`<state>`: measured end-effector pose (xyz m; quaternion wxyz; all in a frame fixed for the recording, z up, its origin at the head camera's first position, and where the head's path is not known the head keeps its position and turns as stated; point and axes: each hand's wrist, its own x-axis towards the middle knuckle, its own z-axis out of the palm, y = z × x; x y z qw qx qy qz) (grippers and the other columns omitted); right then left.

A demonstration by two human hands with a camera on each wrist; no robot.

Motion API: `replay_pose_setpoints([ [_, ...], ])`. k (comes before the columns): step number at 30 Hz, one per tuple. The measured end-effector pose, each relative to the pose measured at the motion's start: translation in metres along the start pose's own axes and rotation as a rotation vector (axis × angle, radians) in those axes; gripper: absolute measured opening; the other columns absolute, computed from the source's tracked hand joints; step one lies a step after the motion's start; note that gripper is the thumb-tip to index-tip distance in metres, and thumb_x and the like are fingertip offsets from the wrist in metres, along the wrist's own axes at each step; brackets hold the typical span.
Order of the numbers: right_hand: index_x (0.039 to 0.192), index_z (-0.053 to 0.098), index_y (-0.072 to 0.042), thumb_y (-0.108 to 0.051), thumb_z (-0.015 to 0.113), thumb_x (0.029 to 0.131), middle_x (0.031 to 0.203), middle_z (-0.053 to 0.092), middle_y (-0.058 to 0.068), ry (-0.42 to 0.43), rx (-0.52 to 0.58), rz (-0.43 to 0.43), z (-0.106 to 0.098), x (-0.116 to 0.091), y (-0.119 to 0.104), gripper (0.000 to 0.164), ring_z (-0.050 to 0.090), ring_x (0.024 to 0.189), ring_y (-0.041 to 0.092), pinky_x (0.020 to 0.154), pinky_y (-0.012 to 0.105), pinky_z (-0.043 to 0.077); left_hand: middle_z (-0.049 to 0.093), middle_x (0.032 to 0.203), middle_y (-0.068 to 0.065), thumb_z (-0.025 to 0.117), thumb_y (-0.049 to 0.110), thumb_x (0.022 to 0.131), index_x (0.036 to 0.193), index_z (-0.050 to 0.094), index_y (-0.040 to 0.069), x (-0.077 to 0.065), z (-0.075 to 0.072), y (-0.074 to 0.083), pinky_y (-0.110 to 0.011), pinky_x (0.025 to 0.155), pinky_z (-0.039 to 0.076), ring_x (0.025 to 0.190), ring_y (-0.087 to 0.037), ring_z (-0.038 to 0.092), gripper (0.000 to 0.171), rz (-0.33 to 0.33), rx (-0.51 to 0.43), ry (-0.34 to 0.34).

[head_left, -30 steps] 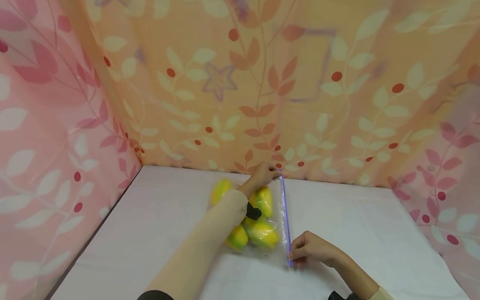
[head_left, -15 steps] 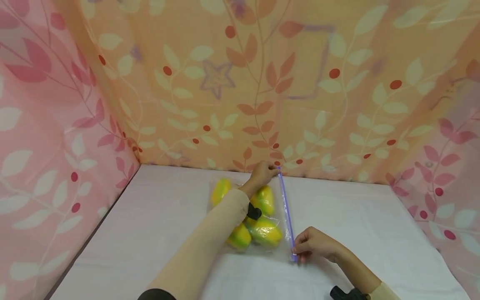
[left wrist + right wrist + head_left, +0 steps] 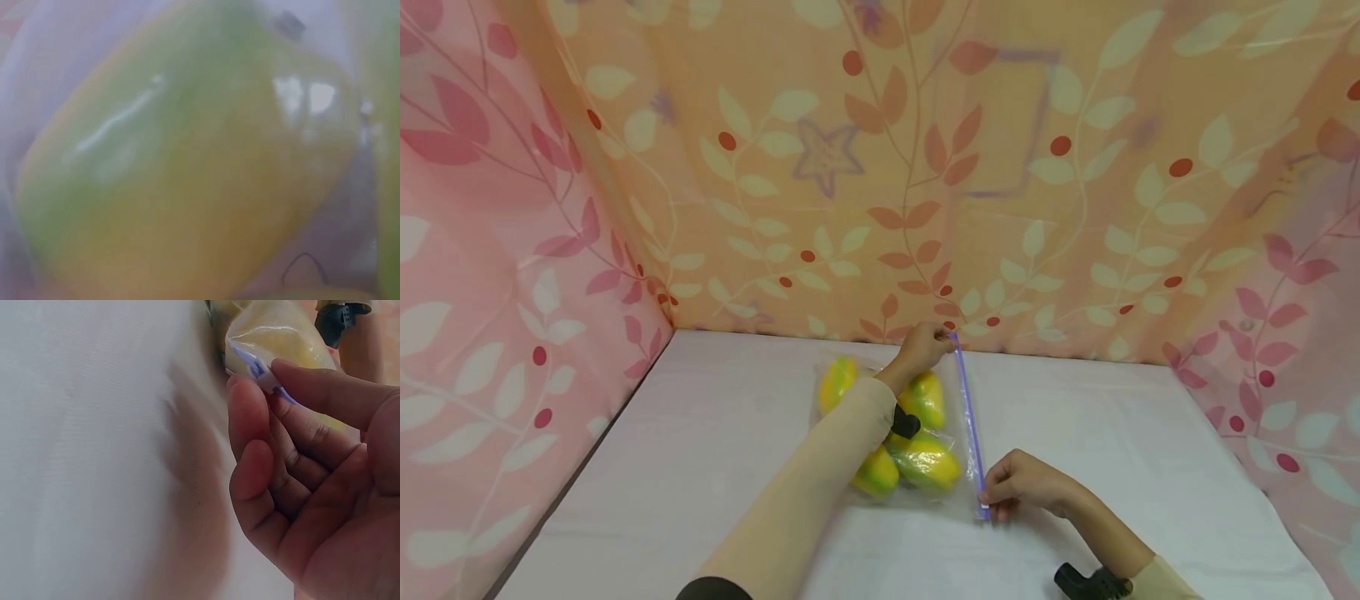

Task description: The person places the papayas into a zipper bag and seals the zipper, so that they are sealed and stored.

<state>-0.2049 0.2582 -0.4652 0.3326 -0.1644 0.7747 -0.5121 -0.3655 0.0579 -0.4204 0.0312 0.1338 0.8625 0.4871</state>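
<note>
A clear zip bag (image 3: 964, 458) with several yellow-green mangoes (image 3: 934, 463) inside lies on the white-covered table. Its purple zip strip (image 3: 968, 408) runs along the right side. At the far end of that strip my left hand (image 3: 923, 348) pinches the corner, the forearm crossing over the bag and hiding part of the fruit. My right hand (image 3: 1030, 483) pinches the near end; in the right wrist view, thumb and forefinger hold a small white slider (image 3: 267, 379) on the strip. A mango (image 3: 187, 156) under shiny plastic fills the left wrist view.
The white cloth (image 3: 700, 433) covers the table and spreads around the bag. An orange leaf-patterned curtain (image 3: 760, 208) stands behind, with pink curtains (image 3: 490, 333) at the sides. Black wrist devices (image 3: 1090, 581) are strapped on both arms.
The right hand has drawn the strip's near end slightly right and away from the body. The left hand keeps its pinch at the far corner. The head view has shifted slightly.
</note>
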Motion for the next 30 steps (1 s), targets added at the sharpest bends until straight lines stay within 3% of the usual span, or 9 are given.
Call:
replay_pose_setpoints([
  [6,0.084,0.069,0.011,-0.011,0.07,0.085,0.066,0.069,0.008,0.02,-0.044,-0.002,-0.002,-0.001,-0.003,0.022,0.061,0.055,0.01,0.053,0.025,0.05,0.069,0.108,-0.013,0.065,0.014,0.092,0.118,0.066,0.0,0.001,-0.002,-0.003,-0.025,0.082,0.051,0.091,-0.018,0.06,0.029,0.015,0.021,-0.039],
  [11,0.086,0.072,0.007,-0.012,0.069,0.086,0.07,0.07,0.008,0.055,-0.054,0.002,-0.007,0.001,-0.004,0.019,0.061,0.057,0.012,0.054,0.026,0.05,0.065,0.119,-0.014,0.062,0.012,0.094,0.124,0.063,0.001,-0.002,-0.008,-0.008,-0.033,0.096,0.05,0.109,-0.026,0.06,0.032,-0.017,-0.013,-0.051],
  [14,0.088,0.073,0.006,-0.013,0.068,0.087,0.072,0.07,0.007,0.085,-0.053,0.007,-0.011,0.001,-0.003,0.019,0.061,0.059,0.013,0.055,0.027,0.05,0.064,0.123,-0.015,0.063,0.012,0.094,0.125,0.062,0.001,-0.005,-0.011,-0.01,-0.036,0.101,0.048,0.114,-0.028,0.059,0.033,-0.044,-0.032,-0.026],
  [22,0.099,0.071,0.007,-0.018,0.064,0.092,0.076,0.069,0.007,0.166,-0.053,0.03,-0.024,0.001,0.002,0.028,0.061,0.065,0.015,0.06,0.03,0.052,0.063,0.127,-0.013,0.061,0.008,0.094,0.118,0.066,0.004,-0.022,-0.019,-0.013,-0.037,0.096,0.051,0.114,-0.028,0.059,0.026,-0.083,-0.175,0.064],
  [26,0.103,0.07,0.007,-0.019,0.06,0.094,0.077,0.067,0.006,0.236,-0.064,0.039,-0.031,0.002,0.005,0.029,0.059,0.067,0.016,0.06,0.029,0.052,0.064,0.125,-0.014,0.061,0.006,0.092,0.112,0.069,0.003,-0.034,-0.026,-0.016,-0.036,0.096,0.051,0.114,-0.028,0.06,0.022,-0.08,-0.26,0.128],
  [30,0.103,0.069,0.007,-0.021,0.061,0.094,0.079,0.067,0.008,0.337,-0.089,0.045,-0.033,0.006,0.005,0.03,0.059,0.067,0.017,0.058,0.029,0.051,0.065,0.123,-0.015,0.06,0.008,0.092,0.114,0.068,0.001,-0.051,-0.035,-0.022,-0.039,0.1,0.049,0.114,-0.029,0.059,0.024,-0.124,-0.348,0.162],
])
